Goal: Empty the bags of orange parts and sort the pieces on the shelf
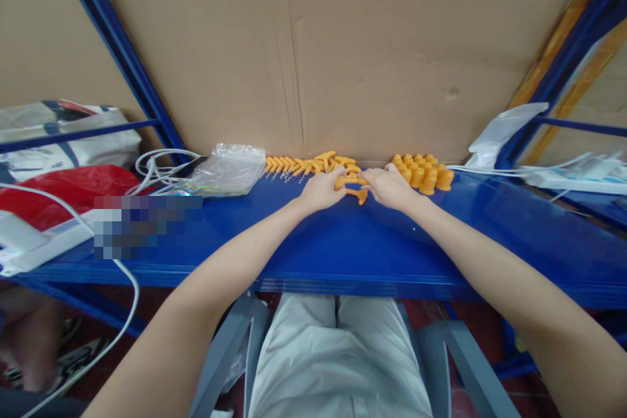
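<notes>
My left hand (322, 191) is closed on one end of an orange ridged piece (351, 180), perhaps a corkscrew part. The fingers of my right hand (390, 188) are bent together at the other end of it; their tips are partly hidden. A second orange ridged piece (361, 196) with a wide end lies just in front, between the hands. Behind my left hand, orange T-shaped handles with metal spirals, corkscrews (284, 164), lie in a row and a small heap. Several orange bell-shaped pieces (428, 177) stand grouped beyond my right hand.
A clear plastic bag (230, 171) lies left of the corkscrews on the blue table (337, 248). White cables (157, 166), a red bag (73, 192) and a power strip (46, 245) are further left. Cardboard (343, 59) walls the back, between blue posts (117, 46).
</notes>
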`<state>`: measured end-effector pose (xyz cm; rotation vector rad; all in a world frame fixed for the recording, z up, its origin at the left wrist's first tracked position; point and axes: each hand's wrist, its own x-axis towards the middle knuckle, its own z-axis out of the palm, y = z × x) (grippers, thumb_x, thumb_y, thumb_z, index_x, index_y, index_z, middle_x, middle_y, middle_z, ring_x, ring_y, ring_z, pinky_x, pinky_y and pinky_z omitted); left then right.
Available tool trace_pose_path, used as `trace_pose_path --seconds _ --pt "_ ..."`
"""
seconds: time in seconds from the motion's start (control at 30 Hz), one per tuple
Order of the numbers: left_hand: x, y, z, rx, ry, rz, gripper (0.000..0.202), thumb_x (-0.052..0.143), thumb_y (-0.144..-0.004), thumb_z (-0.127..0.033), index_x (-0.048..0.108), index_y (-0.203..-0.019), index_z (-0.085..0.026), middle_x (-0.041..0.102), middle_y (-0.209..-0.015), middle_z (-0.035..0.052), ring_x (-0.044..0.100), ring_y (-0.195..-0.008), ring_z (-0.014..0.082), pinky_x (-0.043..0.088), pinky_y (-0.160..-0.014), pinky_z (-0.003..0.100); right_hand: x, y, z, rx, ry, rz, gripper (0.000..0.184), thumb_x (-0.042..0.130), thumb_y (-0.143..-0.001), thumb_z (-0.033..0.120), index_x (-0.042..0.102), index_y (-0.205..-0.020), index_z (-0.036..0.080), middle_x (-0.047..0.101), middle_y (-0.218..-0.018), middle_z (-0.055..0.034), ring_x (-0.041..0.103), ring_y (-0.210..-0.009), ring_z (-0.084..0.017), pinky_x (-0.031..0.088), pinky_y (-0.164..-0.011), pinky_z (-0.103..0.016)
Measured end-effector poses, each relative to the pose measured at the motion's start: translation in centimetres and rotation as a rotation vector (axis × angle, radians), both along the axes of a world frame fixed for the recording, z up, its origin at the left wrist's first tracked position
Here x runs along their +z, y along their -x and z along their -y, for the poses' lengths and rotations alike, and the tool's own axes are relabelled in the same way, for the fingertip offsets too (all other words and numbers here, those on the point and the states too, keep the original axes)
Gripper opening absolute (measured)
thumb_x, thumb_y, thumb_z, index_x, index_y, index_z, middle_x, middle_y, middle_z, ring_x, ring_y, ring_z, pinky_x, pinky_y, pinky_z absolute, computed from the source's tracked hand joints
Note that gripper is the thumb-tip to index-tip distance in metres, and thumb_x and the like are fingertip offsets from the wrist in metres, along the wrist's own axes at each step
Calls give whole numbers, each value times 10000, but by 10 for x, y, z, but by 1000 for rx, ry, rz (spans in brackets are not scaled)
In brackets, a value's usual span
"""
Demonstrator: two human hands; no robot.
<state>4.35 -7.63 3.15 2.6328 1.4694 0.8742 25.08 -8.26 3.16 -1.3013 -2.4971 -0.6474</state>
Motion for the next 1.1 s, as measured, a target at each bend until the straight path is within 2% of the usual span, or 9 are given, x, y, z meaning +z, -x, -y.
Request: trace_pose_path --seconds 0.1,0.23,0.3,0.4,0.53,0.73,0.9,1.1 --pt "-1 -3 -4 -46 126 163 228 627 -810 -191 639 -1038 -201 638 -700 -9 638 -662 178 500 -655 288 0 0 -1 2 -54 23 256 469 -964 144 640 -1153 164 739 -1080 -151 639 -1005 -287 252 -745 -350" --pt "0 -9 -4 -78 461 423 48 582 -890 -185 586 -937 -189 554 -573 -50 497 -435 101 465 -496 252 2 1 -1 -13 -115 29 281 441 -961 113 641 -1153 158 735 -1081 -147 625 -1023 -290 246 -758 -366" --pt "2 -10 -2 -85 535 504 35 598 -907 -187 564 -908 -195 525 -532 -70 452 -383 79 435 -448 231 3 1 0 -25 -111 34 275 434 -978 135 645 -1156 144 733 -1076 -155 626 -1026 -295 248 -767 -374" --pt "2 -11 0 -81 569 548 96 608 -909 -162 540 -852 -199 487 -480 -86 427 -355 67 404 -417 211 2 1 1 -27 -91 32 263 453 -984 163 654 -1151 134 734 -1061 -162 633 -1018 -299 259 -784 -377" --pt "1 -10 -1 -84 599 582 100 578 -919 -170 546 -829 -200 459 -441 -90 432 -353 71 440 -437 221 0 -2 -1 27 -32 -4 300 489 -979 200 637 -1231 131 732 -1110 -167 641 -1033 -294 290 -814 -374" --pt "0 -8 -2 -83 624 606 126 567 -902 -147 545 -791 -202 433 -395 -102 431 -328 69 444 -444 204 -5 -3 -4 92 53 -59 326 427 -1001 257 650 -1214 151 725 -1166 -166 640 -1054 -283 317 -841 -367" --pt "2 -10 1 -76 621 590 204 524 -915 -105 496 -737 -201 409 -364 -110 405 -305 58 433 -439 178 -6 -1 -4 78 88 -65 331 412 -990 252 662 -1174 137 722 -1158 -170 634 -1060 -286 320 -863 -376" --pt "3 -11 1 -61 625 593 175 530 -914 -109 515 -760 -192 434 -380 -105 433 -312 66 422 -439 165 -4 -1 -3 51 51 -64 310 446 -987 243 662 -1193 163 718 -1176 -162 624 -1087 -295 314 -864 -388"
